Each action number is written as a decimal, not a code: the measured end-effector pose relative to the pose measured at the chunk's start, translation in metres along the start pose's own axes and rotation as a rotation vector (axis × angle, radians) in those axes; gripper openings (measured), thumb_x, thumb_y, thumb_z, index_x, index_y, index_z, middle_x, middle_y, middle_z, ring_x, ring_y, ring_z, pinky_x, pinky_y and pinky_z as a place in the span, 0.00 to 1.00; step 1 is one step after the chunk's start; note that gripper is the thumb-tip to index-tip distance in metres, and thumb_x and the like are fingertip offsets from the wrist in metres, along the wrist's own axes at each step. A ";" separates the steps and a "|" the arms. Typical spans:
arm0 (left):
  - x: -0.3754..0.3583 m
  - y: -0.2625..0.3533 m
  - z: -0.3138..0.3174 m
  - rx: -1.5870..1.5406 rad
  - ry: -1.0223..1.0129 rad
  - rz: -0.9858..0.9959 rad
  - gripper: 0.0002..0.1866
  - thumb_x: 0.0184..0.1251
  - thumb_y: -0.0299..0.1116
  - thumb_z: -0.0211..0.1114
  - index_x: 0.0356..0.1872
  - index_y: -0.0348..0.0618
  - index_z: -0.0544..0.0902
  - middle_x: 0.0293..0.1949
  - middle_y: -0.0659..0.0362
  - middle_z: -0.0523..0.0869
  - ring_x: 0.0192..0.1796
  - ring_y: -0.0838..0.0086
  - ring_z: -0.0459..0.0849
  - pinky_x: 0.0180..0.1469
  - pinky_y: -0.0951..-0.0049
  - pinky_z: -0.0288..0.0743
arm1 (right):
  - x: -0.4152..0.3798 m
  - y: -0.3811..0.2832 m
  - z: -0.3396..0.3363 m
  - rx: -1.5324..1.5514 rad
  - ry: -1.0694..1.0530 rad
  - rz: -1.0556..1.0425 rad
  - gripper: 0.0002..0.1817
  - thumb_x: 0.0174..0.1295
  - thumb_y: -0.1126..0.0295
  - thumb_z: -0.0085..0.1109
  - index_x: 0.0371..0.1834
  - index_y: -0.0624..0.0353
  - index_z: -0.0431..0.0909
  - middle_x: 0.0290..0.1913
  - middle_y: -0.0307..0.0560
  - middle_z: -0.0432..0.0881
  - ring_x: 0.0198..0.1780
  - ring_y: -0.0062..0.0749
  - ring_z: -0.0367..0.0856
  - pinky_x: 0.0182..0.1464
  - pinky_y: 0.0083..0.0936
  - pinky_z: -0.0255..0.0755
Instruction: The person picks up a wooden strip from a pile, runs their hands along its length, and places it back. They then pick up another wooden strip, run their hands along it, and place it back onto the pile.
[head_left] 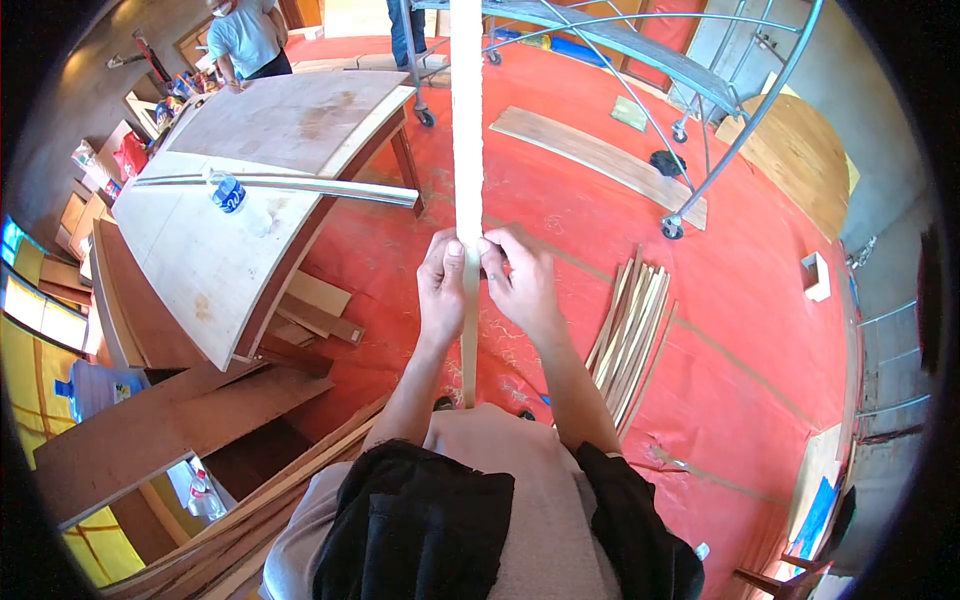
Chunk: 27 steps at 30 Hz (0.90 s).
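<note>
At far left we see a curved wooden counter [215, 265] with a water bottle [229, 193] lying on it. In the middle, our left hand [441, 285] and right hand [522, 283] both grip a long thin wooden strip [467, 120], held in front of us above the red floor [740, 330]. Its long axis runs straight away from us; the far end is cut off at the top edge, the near end hidden behind our body. Right of the hands, a bundle of strips [630, 335] lies on the floor.
</note>
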<state>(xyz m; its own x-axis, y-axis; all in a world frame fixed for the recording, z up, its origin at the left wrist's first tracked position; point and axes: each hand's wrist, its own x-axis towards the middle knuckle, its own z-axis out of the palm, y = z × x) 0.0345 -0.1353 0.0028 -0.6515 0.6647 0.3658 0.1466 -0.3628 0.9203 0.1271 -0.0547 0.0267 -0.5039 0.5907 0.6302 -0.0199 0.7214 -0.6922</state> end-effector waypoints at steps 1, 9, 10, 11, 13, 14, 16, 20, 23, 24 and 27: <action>-0.001 -0.002 -0.001 0.011 0.001 -0.016 0.20 0.82 0.40 0.47 0.44 0.33 0.82 0.46 0.55 0.80 0.46 0.73 0.80 0.48 0.72 0.73 | 0.002 0.004 -0.003 -0.102 -0.008 -0.071 0.06 0.64 0.73 0.62 0.41 0.63 0.77 0.32 0.51 0.80 0.32 0.39 0.82 0.35 0.32 0.77; -0.002 0.009 0.005 -0.178 -0.023 -0.095 0.22 0.82 0.41 0.46 0.46 0.31 0.81 0.51 0.53 0.77 0.49 0.73 0.81 0.43 0.70 0.86 | 0.012 0.002 -0.021 0.021 -0.016 0.001 0.09 0.66 0.71 0.61 0.42 0.64 0.74 0.32 0.49 0.78 0.31 0.34 0.80 0.37 0.29 0.76; -0.002 0.008 0.007 -0.136 -0.032 -0.062 0.22 0.82 0.41 0.46 0.47 0.31 0.81 0.51 0.53 0.77 0.48 0.73 0.81 0.42 0.71 0.85 | 0.012 0.002 -0.019 -0.011 -0.013 -0.026 0.09 0.66 0.71 0.62 0.42 0.64 0.74 0.32 0.49 0.79 0.31 0.34 0.80 0.36 0.29 0.76; -0.003 0.005 0.007 -0.094 -0.040 -0.028 0.22 0.82 0.41 0.46 0.47 0.30 0.81 0.50 0.54 0.78 0.48 0.73 0.81 0.42 0.72 0.84 | 0.012 0.002 -0.016 -0.042 -0.011 -0.054 0.09 0.66 0.71 0.62 0.42 0.64 0.74 0.32 0.49 0.79 0.31 0.34 0.80 0.35 0.29 0.76; -0.004 -0.004 0.005 0.045 -0.051 0.035 0.21 0.82 0.39 0.46 0.48 0.30 0.80 0.47 0.55 0.79 0.46 0.74 0.80 0.39 0.74 0.80 | 0.015 0.000 -0.010 -0.136 0.024 -0.111 0.08 0.68 0.70 0.59 0.40 0.64 0.74 0.30 0.52 0.79 0.27 0.39 0.80 0.31 0.32 0.74; -0.005 -0.007 0.005 0.034 -0.053 0.041 0.21 0.82 0.39 0.46 0.48 0.30 0.80 0.47 0.55 0.79 0.45 0.75 0.80 0.39 0.74 0.79 | 0.018 0.000 -0.010 -0.178 0.030 -0.135 0.08 0.69 0.70 0.58 0.39 0.64 0.74 0.29 0.53 0.78 0.27 0.41 0.79 0.30 0.34 0.73; -0.006 -0.007 0.009 0.011 -0.056 0.050 0.20 0.82 0.39 0.47 0.47 0.31 0.81 0.45 0.56 0.79 0.43 0.76 0.80 0.38 0.74 0.77 | 0.024 0.000 -0.010 -0.262 0.042 -0.181 0.09 0.70 0.68 0.55 0.37 0.63 0.73 0.28 0.56 0.77 0.25 0.46 0.78 0.28 0.37 0.72; -0.008 -0.001 0.006 -0.149 -0.056 -0.092 0.23 0.82 0.44 0.46 0.48 0.30 0.79 0.39 0.57 0.79 0.34 0.75 0.81 0.37 0.73 0.79 | 0.033 0.010 -0.028 -0.238 0.150 -0.036 0.07 0.70 0.70 0.54 0.37 0.61 0.72 0.26 0.58 0.78 0.26 0.56 0.80 0.27 0.46 0.72; -0.008 0.005 0.003 -0.130 -0.041 -0.111 0.25 0.82 0.46 0.45 0.49 0.29 0.78 0.38 0.57 0.79 0.33 0.75 0.82 0.36 0.73 0.79 | 0.041 0.015 -0.039 -0.199 0.132 -0.044 0.08 0.71 0.68 0.53 0.38 0.62 0.72 0.27 0.58 0.78 0.27 0.54 0.80 0.29 0.43 0.73; -0.008 0.005 0.003 -0.128 -0.039 -0.115 0.25 0.82 0.46 0.45 0.49 0.29 0.78 0.38 0.56 0.79 0.33 0.75 0.82 0.36 0.73 0.79 | 0.041 0.011 -0.037 -0.126 0.104 -0.040 0.10 0.72 0.67 0.53 0.38 0.63 0.72 0.27 0.58 0.77 0.27 0.52 0.79 0.30 0.41 0.72; -0.007 0.002 0.005 -0.150 -0.061 -0.084 0.24 0.82 0.45 0.45 0.47 0.29 0.79 0.41 0.56 0.78 0.34 0.75 0.82 0.35 0.72 0.79 | 0.035 0.001 -0.028 -0.073 0.002 -0.070 0.12 0.72 0.65 0.54 0.37 0.64 0.71 0.28 0.57 0.77 0.28 0.52 0.78 0.31 0.38 0.73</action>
<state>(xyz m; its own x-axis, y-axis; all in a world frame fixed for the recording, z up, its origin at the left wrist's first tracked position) 0.0434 -0.1375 0.0023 -0.6094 0.7336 0.3008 -0.0220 -0.3948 0.9185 0.1332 -0.0229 0.0577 -0.5013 0.5391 0.6768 0.0087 0.7852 -0.6191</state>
